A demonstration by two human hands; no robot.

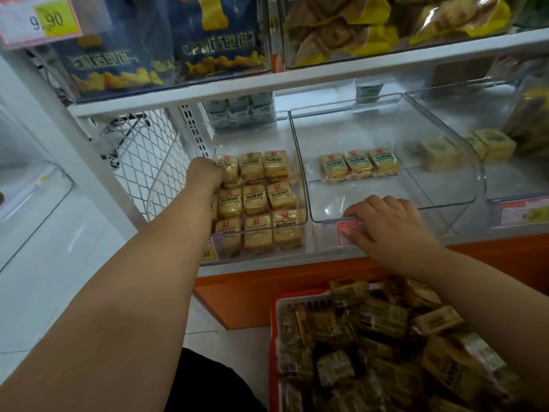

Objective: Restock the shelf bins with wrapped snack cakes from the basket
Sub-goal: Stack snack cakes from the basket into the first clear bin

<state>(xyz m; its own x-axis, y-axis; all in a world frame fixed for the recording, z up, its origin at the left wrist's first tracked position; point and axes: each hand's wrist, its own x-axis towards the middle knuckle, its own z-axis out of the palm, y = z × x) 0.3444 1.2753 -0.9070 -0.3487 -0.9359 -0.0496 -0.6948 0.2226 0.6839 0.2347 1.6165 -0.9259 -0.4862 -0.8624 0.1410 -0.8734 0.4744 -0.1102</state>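
Two clear plastic bins stand side by side on the middle shelf. The left bin (301,185) is packed with rows of yellow wrapped snack cakes (255,200). My left hand (205,173) reaches into its far left corner, fingers curled down onto a cake there. The middle bin (445,162) holds one row of three cakes (358,165) at the back. My right hand (389,224) grips that bin's front rim, fingers hooked over the edge. A red-and-white basket (274,331) heaped with wrapped cakes (383,322) sits below the shelf at the lower right.
A third bin at the right holds a few pale square cakes (442,151). The shelf above carries bins of blue snack bags (166,43) and yellow packets (386,28). A white wire panel (148,156) closes the shelf's left end. Price tags (525,214) line the shelf front.
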